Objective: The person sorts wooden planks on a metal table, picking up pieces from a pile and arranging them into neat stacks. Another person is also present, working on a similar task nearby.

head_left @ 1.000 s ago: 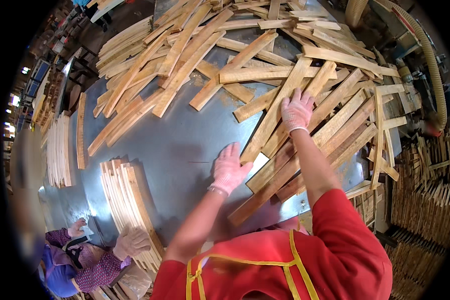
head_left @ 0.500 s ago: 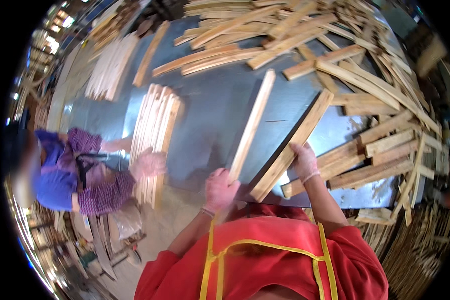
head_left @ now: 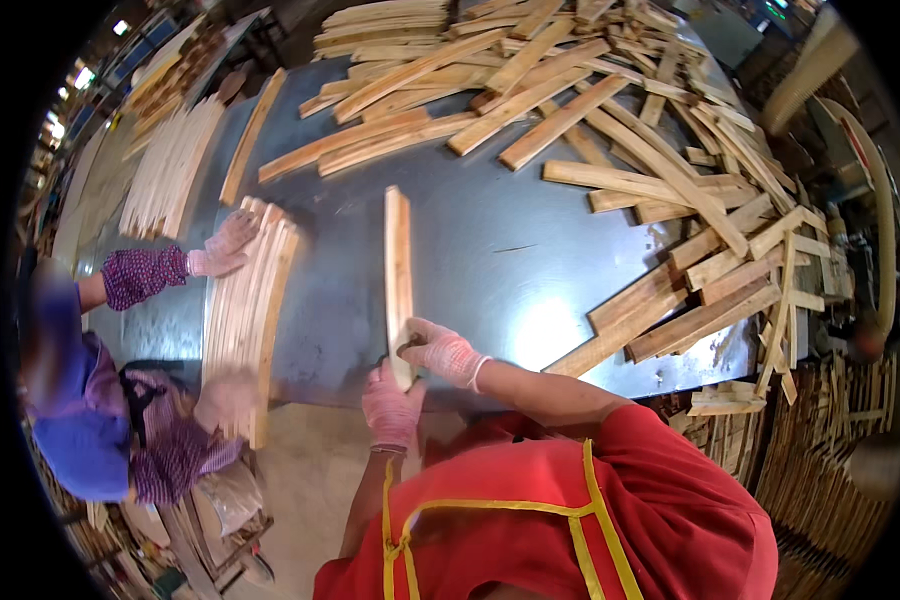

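Gripping the near end of narrow wood [head_left: 398, 265] are the left hand [head_left: 392, 407] and right hand [head_left: 446, 353]; loose boards [head_left: 670, 182] lie beyond, rightward.

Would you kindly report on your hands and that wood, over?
Left hand gripping wood, near end; right hand at its edge. Wood, one strip or two, unclear, points away over the table. Loose boards beyond and rightward, none touching it.

Fisheye view from my head's left camera, facing down over my left hand [head_left: 392, 407] and right hand [head_left: 448, 356]. My apron [head_left: 510, 475] lies nearest, at six o'clock; the table [head_left: 470, 260] recedes toward twelve.
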The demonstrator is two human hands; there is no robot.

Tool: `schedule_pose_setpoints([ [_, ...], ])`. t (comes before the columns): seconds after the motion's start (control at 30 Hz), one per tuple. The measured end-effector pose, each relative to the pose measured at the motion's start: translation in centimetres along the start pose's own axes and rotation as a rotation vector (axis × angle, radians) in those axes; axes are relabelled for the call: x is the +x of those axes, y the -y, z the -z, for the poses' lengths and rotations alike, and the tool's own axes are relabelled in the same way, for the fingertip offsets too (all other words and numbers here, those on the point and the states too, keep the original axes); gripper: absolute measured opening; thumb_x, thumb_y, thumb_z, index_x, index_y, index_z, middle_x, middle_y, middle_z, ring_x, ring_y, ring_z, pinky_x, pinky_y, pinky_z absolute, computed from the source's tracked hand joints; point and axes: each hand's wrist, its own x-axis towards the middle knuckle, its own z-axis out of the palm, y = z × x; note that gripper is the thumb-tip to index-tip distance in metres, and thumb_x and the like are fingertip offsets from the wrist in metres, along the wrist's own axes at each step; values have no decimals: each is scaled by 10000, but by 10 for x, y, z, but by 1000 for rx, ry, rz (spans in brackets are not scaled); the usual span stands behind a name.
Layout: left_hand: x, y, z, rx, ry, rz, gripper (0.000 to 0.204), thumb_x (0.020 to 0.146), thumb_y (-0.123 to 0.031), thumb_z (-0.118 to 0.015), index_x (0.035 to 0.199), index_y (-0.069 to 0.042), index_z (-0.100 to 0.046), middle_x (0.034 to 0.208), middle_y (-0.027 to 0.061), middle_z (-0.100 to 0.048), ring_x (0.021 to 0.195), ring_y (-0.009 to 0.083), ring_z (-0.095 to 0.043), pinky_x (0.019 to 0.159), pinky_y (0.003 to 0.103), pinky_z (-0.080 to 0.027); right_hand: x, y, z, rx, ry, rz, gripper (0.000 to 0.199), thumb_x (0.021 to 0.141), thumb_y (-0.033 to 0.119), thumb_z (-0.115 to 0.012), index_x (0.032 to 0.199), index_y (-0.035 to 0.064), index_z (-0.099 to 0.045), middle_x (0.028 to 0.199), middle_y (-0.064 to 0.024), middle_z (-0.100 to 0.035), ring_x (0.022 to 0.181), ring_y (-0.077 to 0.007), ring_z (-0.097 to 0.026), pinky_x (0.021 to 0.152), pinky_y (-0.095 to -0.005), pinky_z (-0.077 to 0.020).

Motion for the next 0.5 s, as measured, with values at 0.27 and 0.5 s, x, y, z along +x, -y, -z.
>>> schedule_pose_setpoints([
  [0.27,15,33,1,-1930,717,628,612,1082,-590,-477,1451,-114,-588,933,73,-696,747,241,-675,669,416,-558,-39,19,383,-923,-1034,218,735,844,336,-766,1469,25,-539,1489,-239,-571,1405,-383,-517,1178,-473,-428],
  [0.5,19,-15,-22,-2000,806,648,668,1035,-616,-525,1481,-121,-576,915,65,-710,676,190,-607,633,351,-479,-80,-4,543,-1213,-943,-309,1150,650,322,-960,1618,138,-366,1527,-181,-569,1422,-363,-534,1148,-440,-472],
])
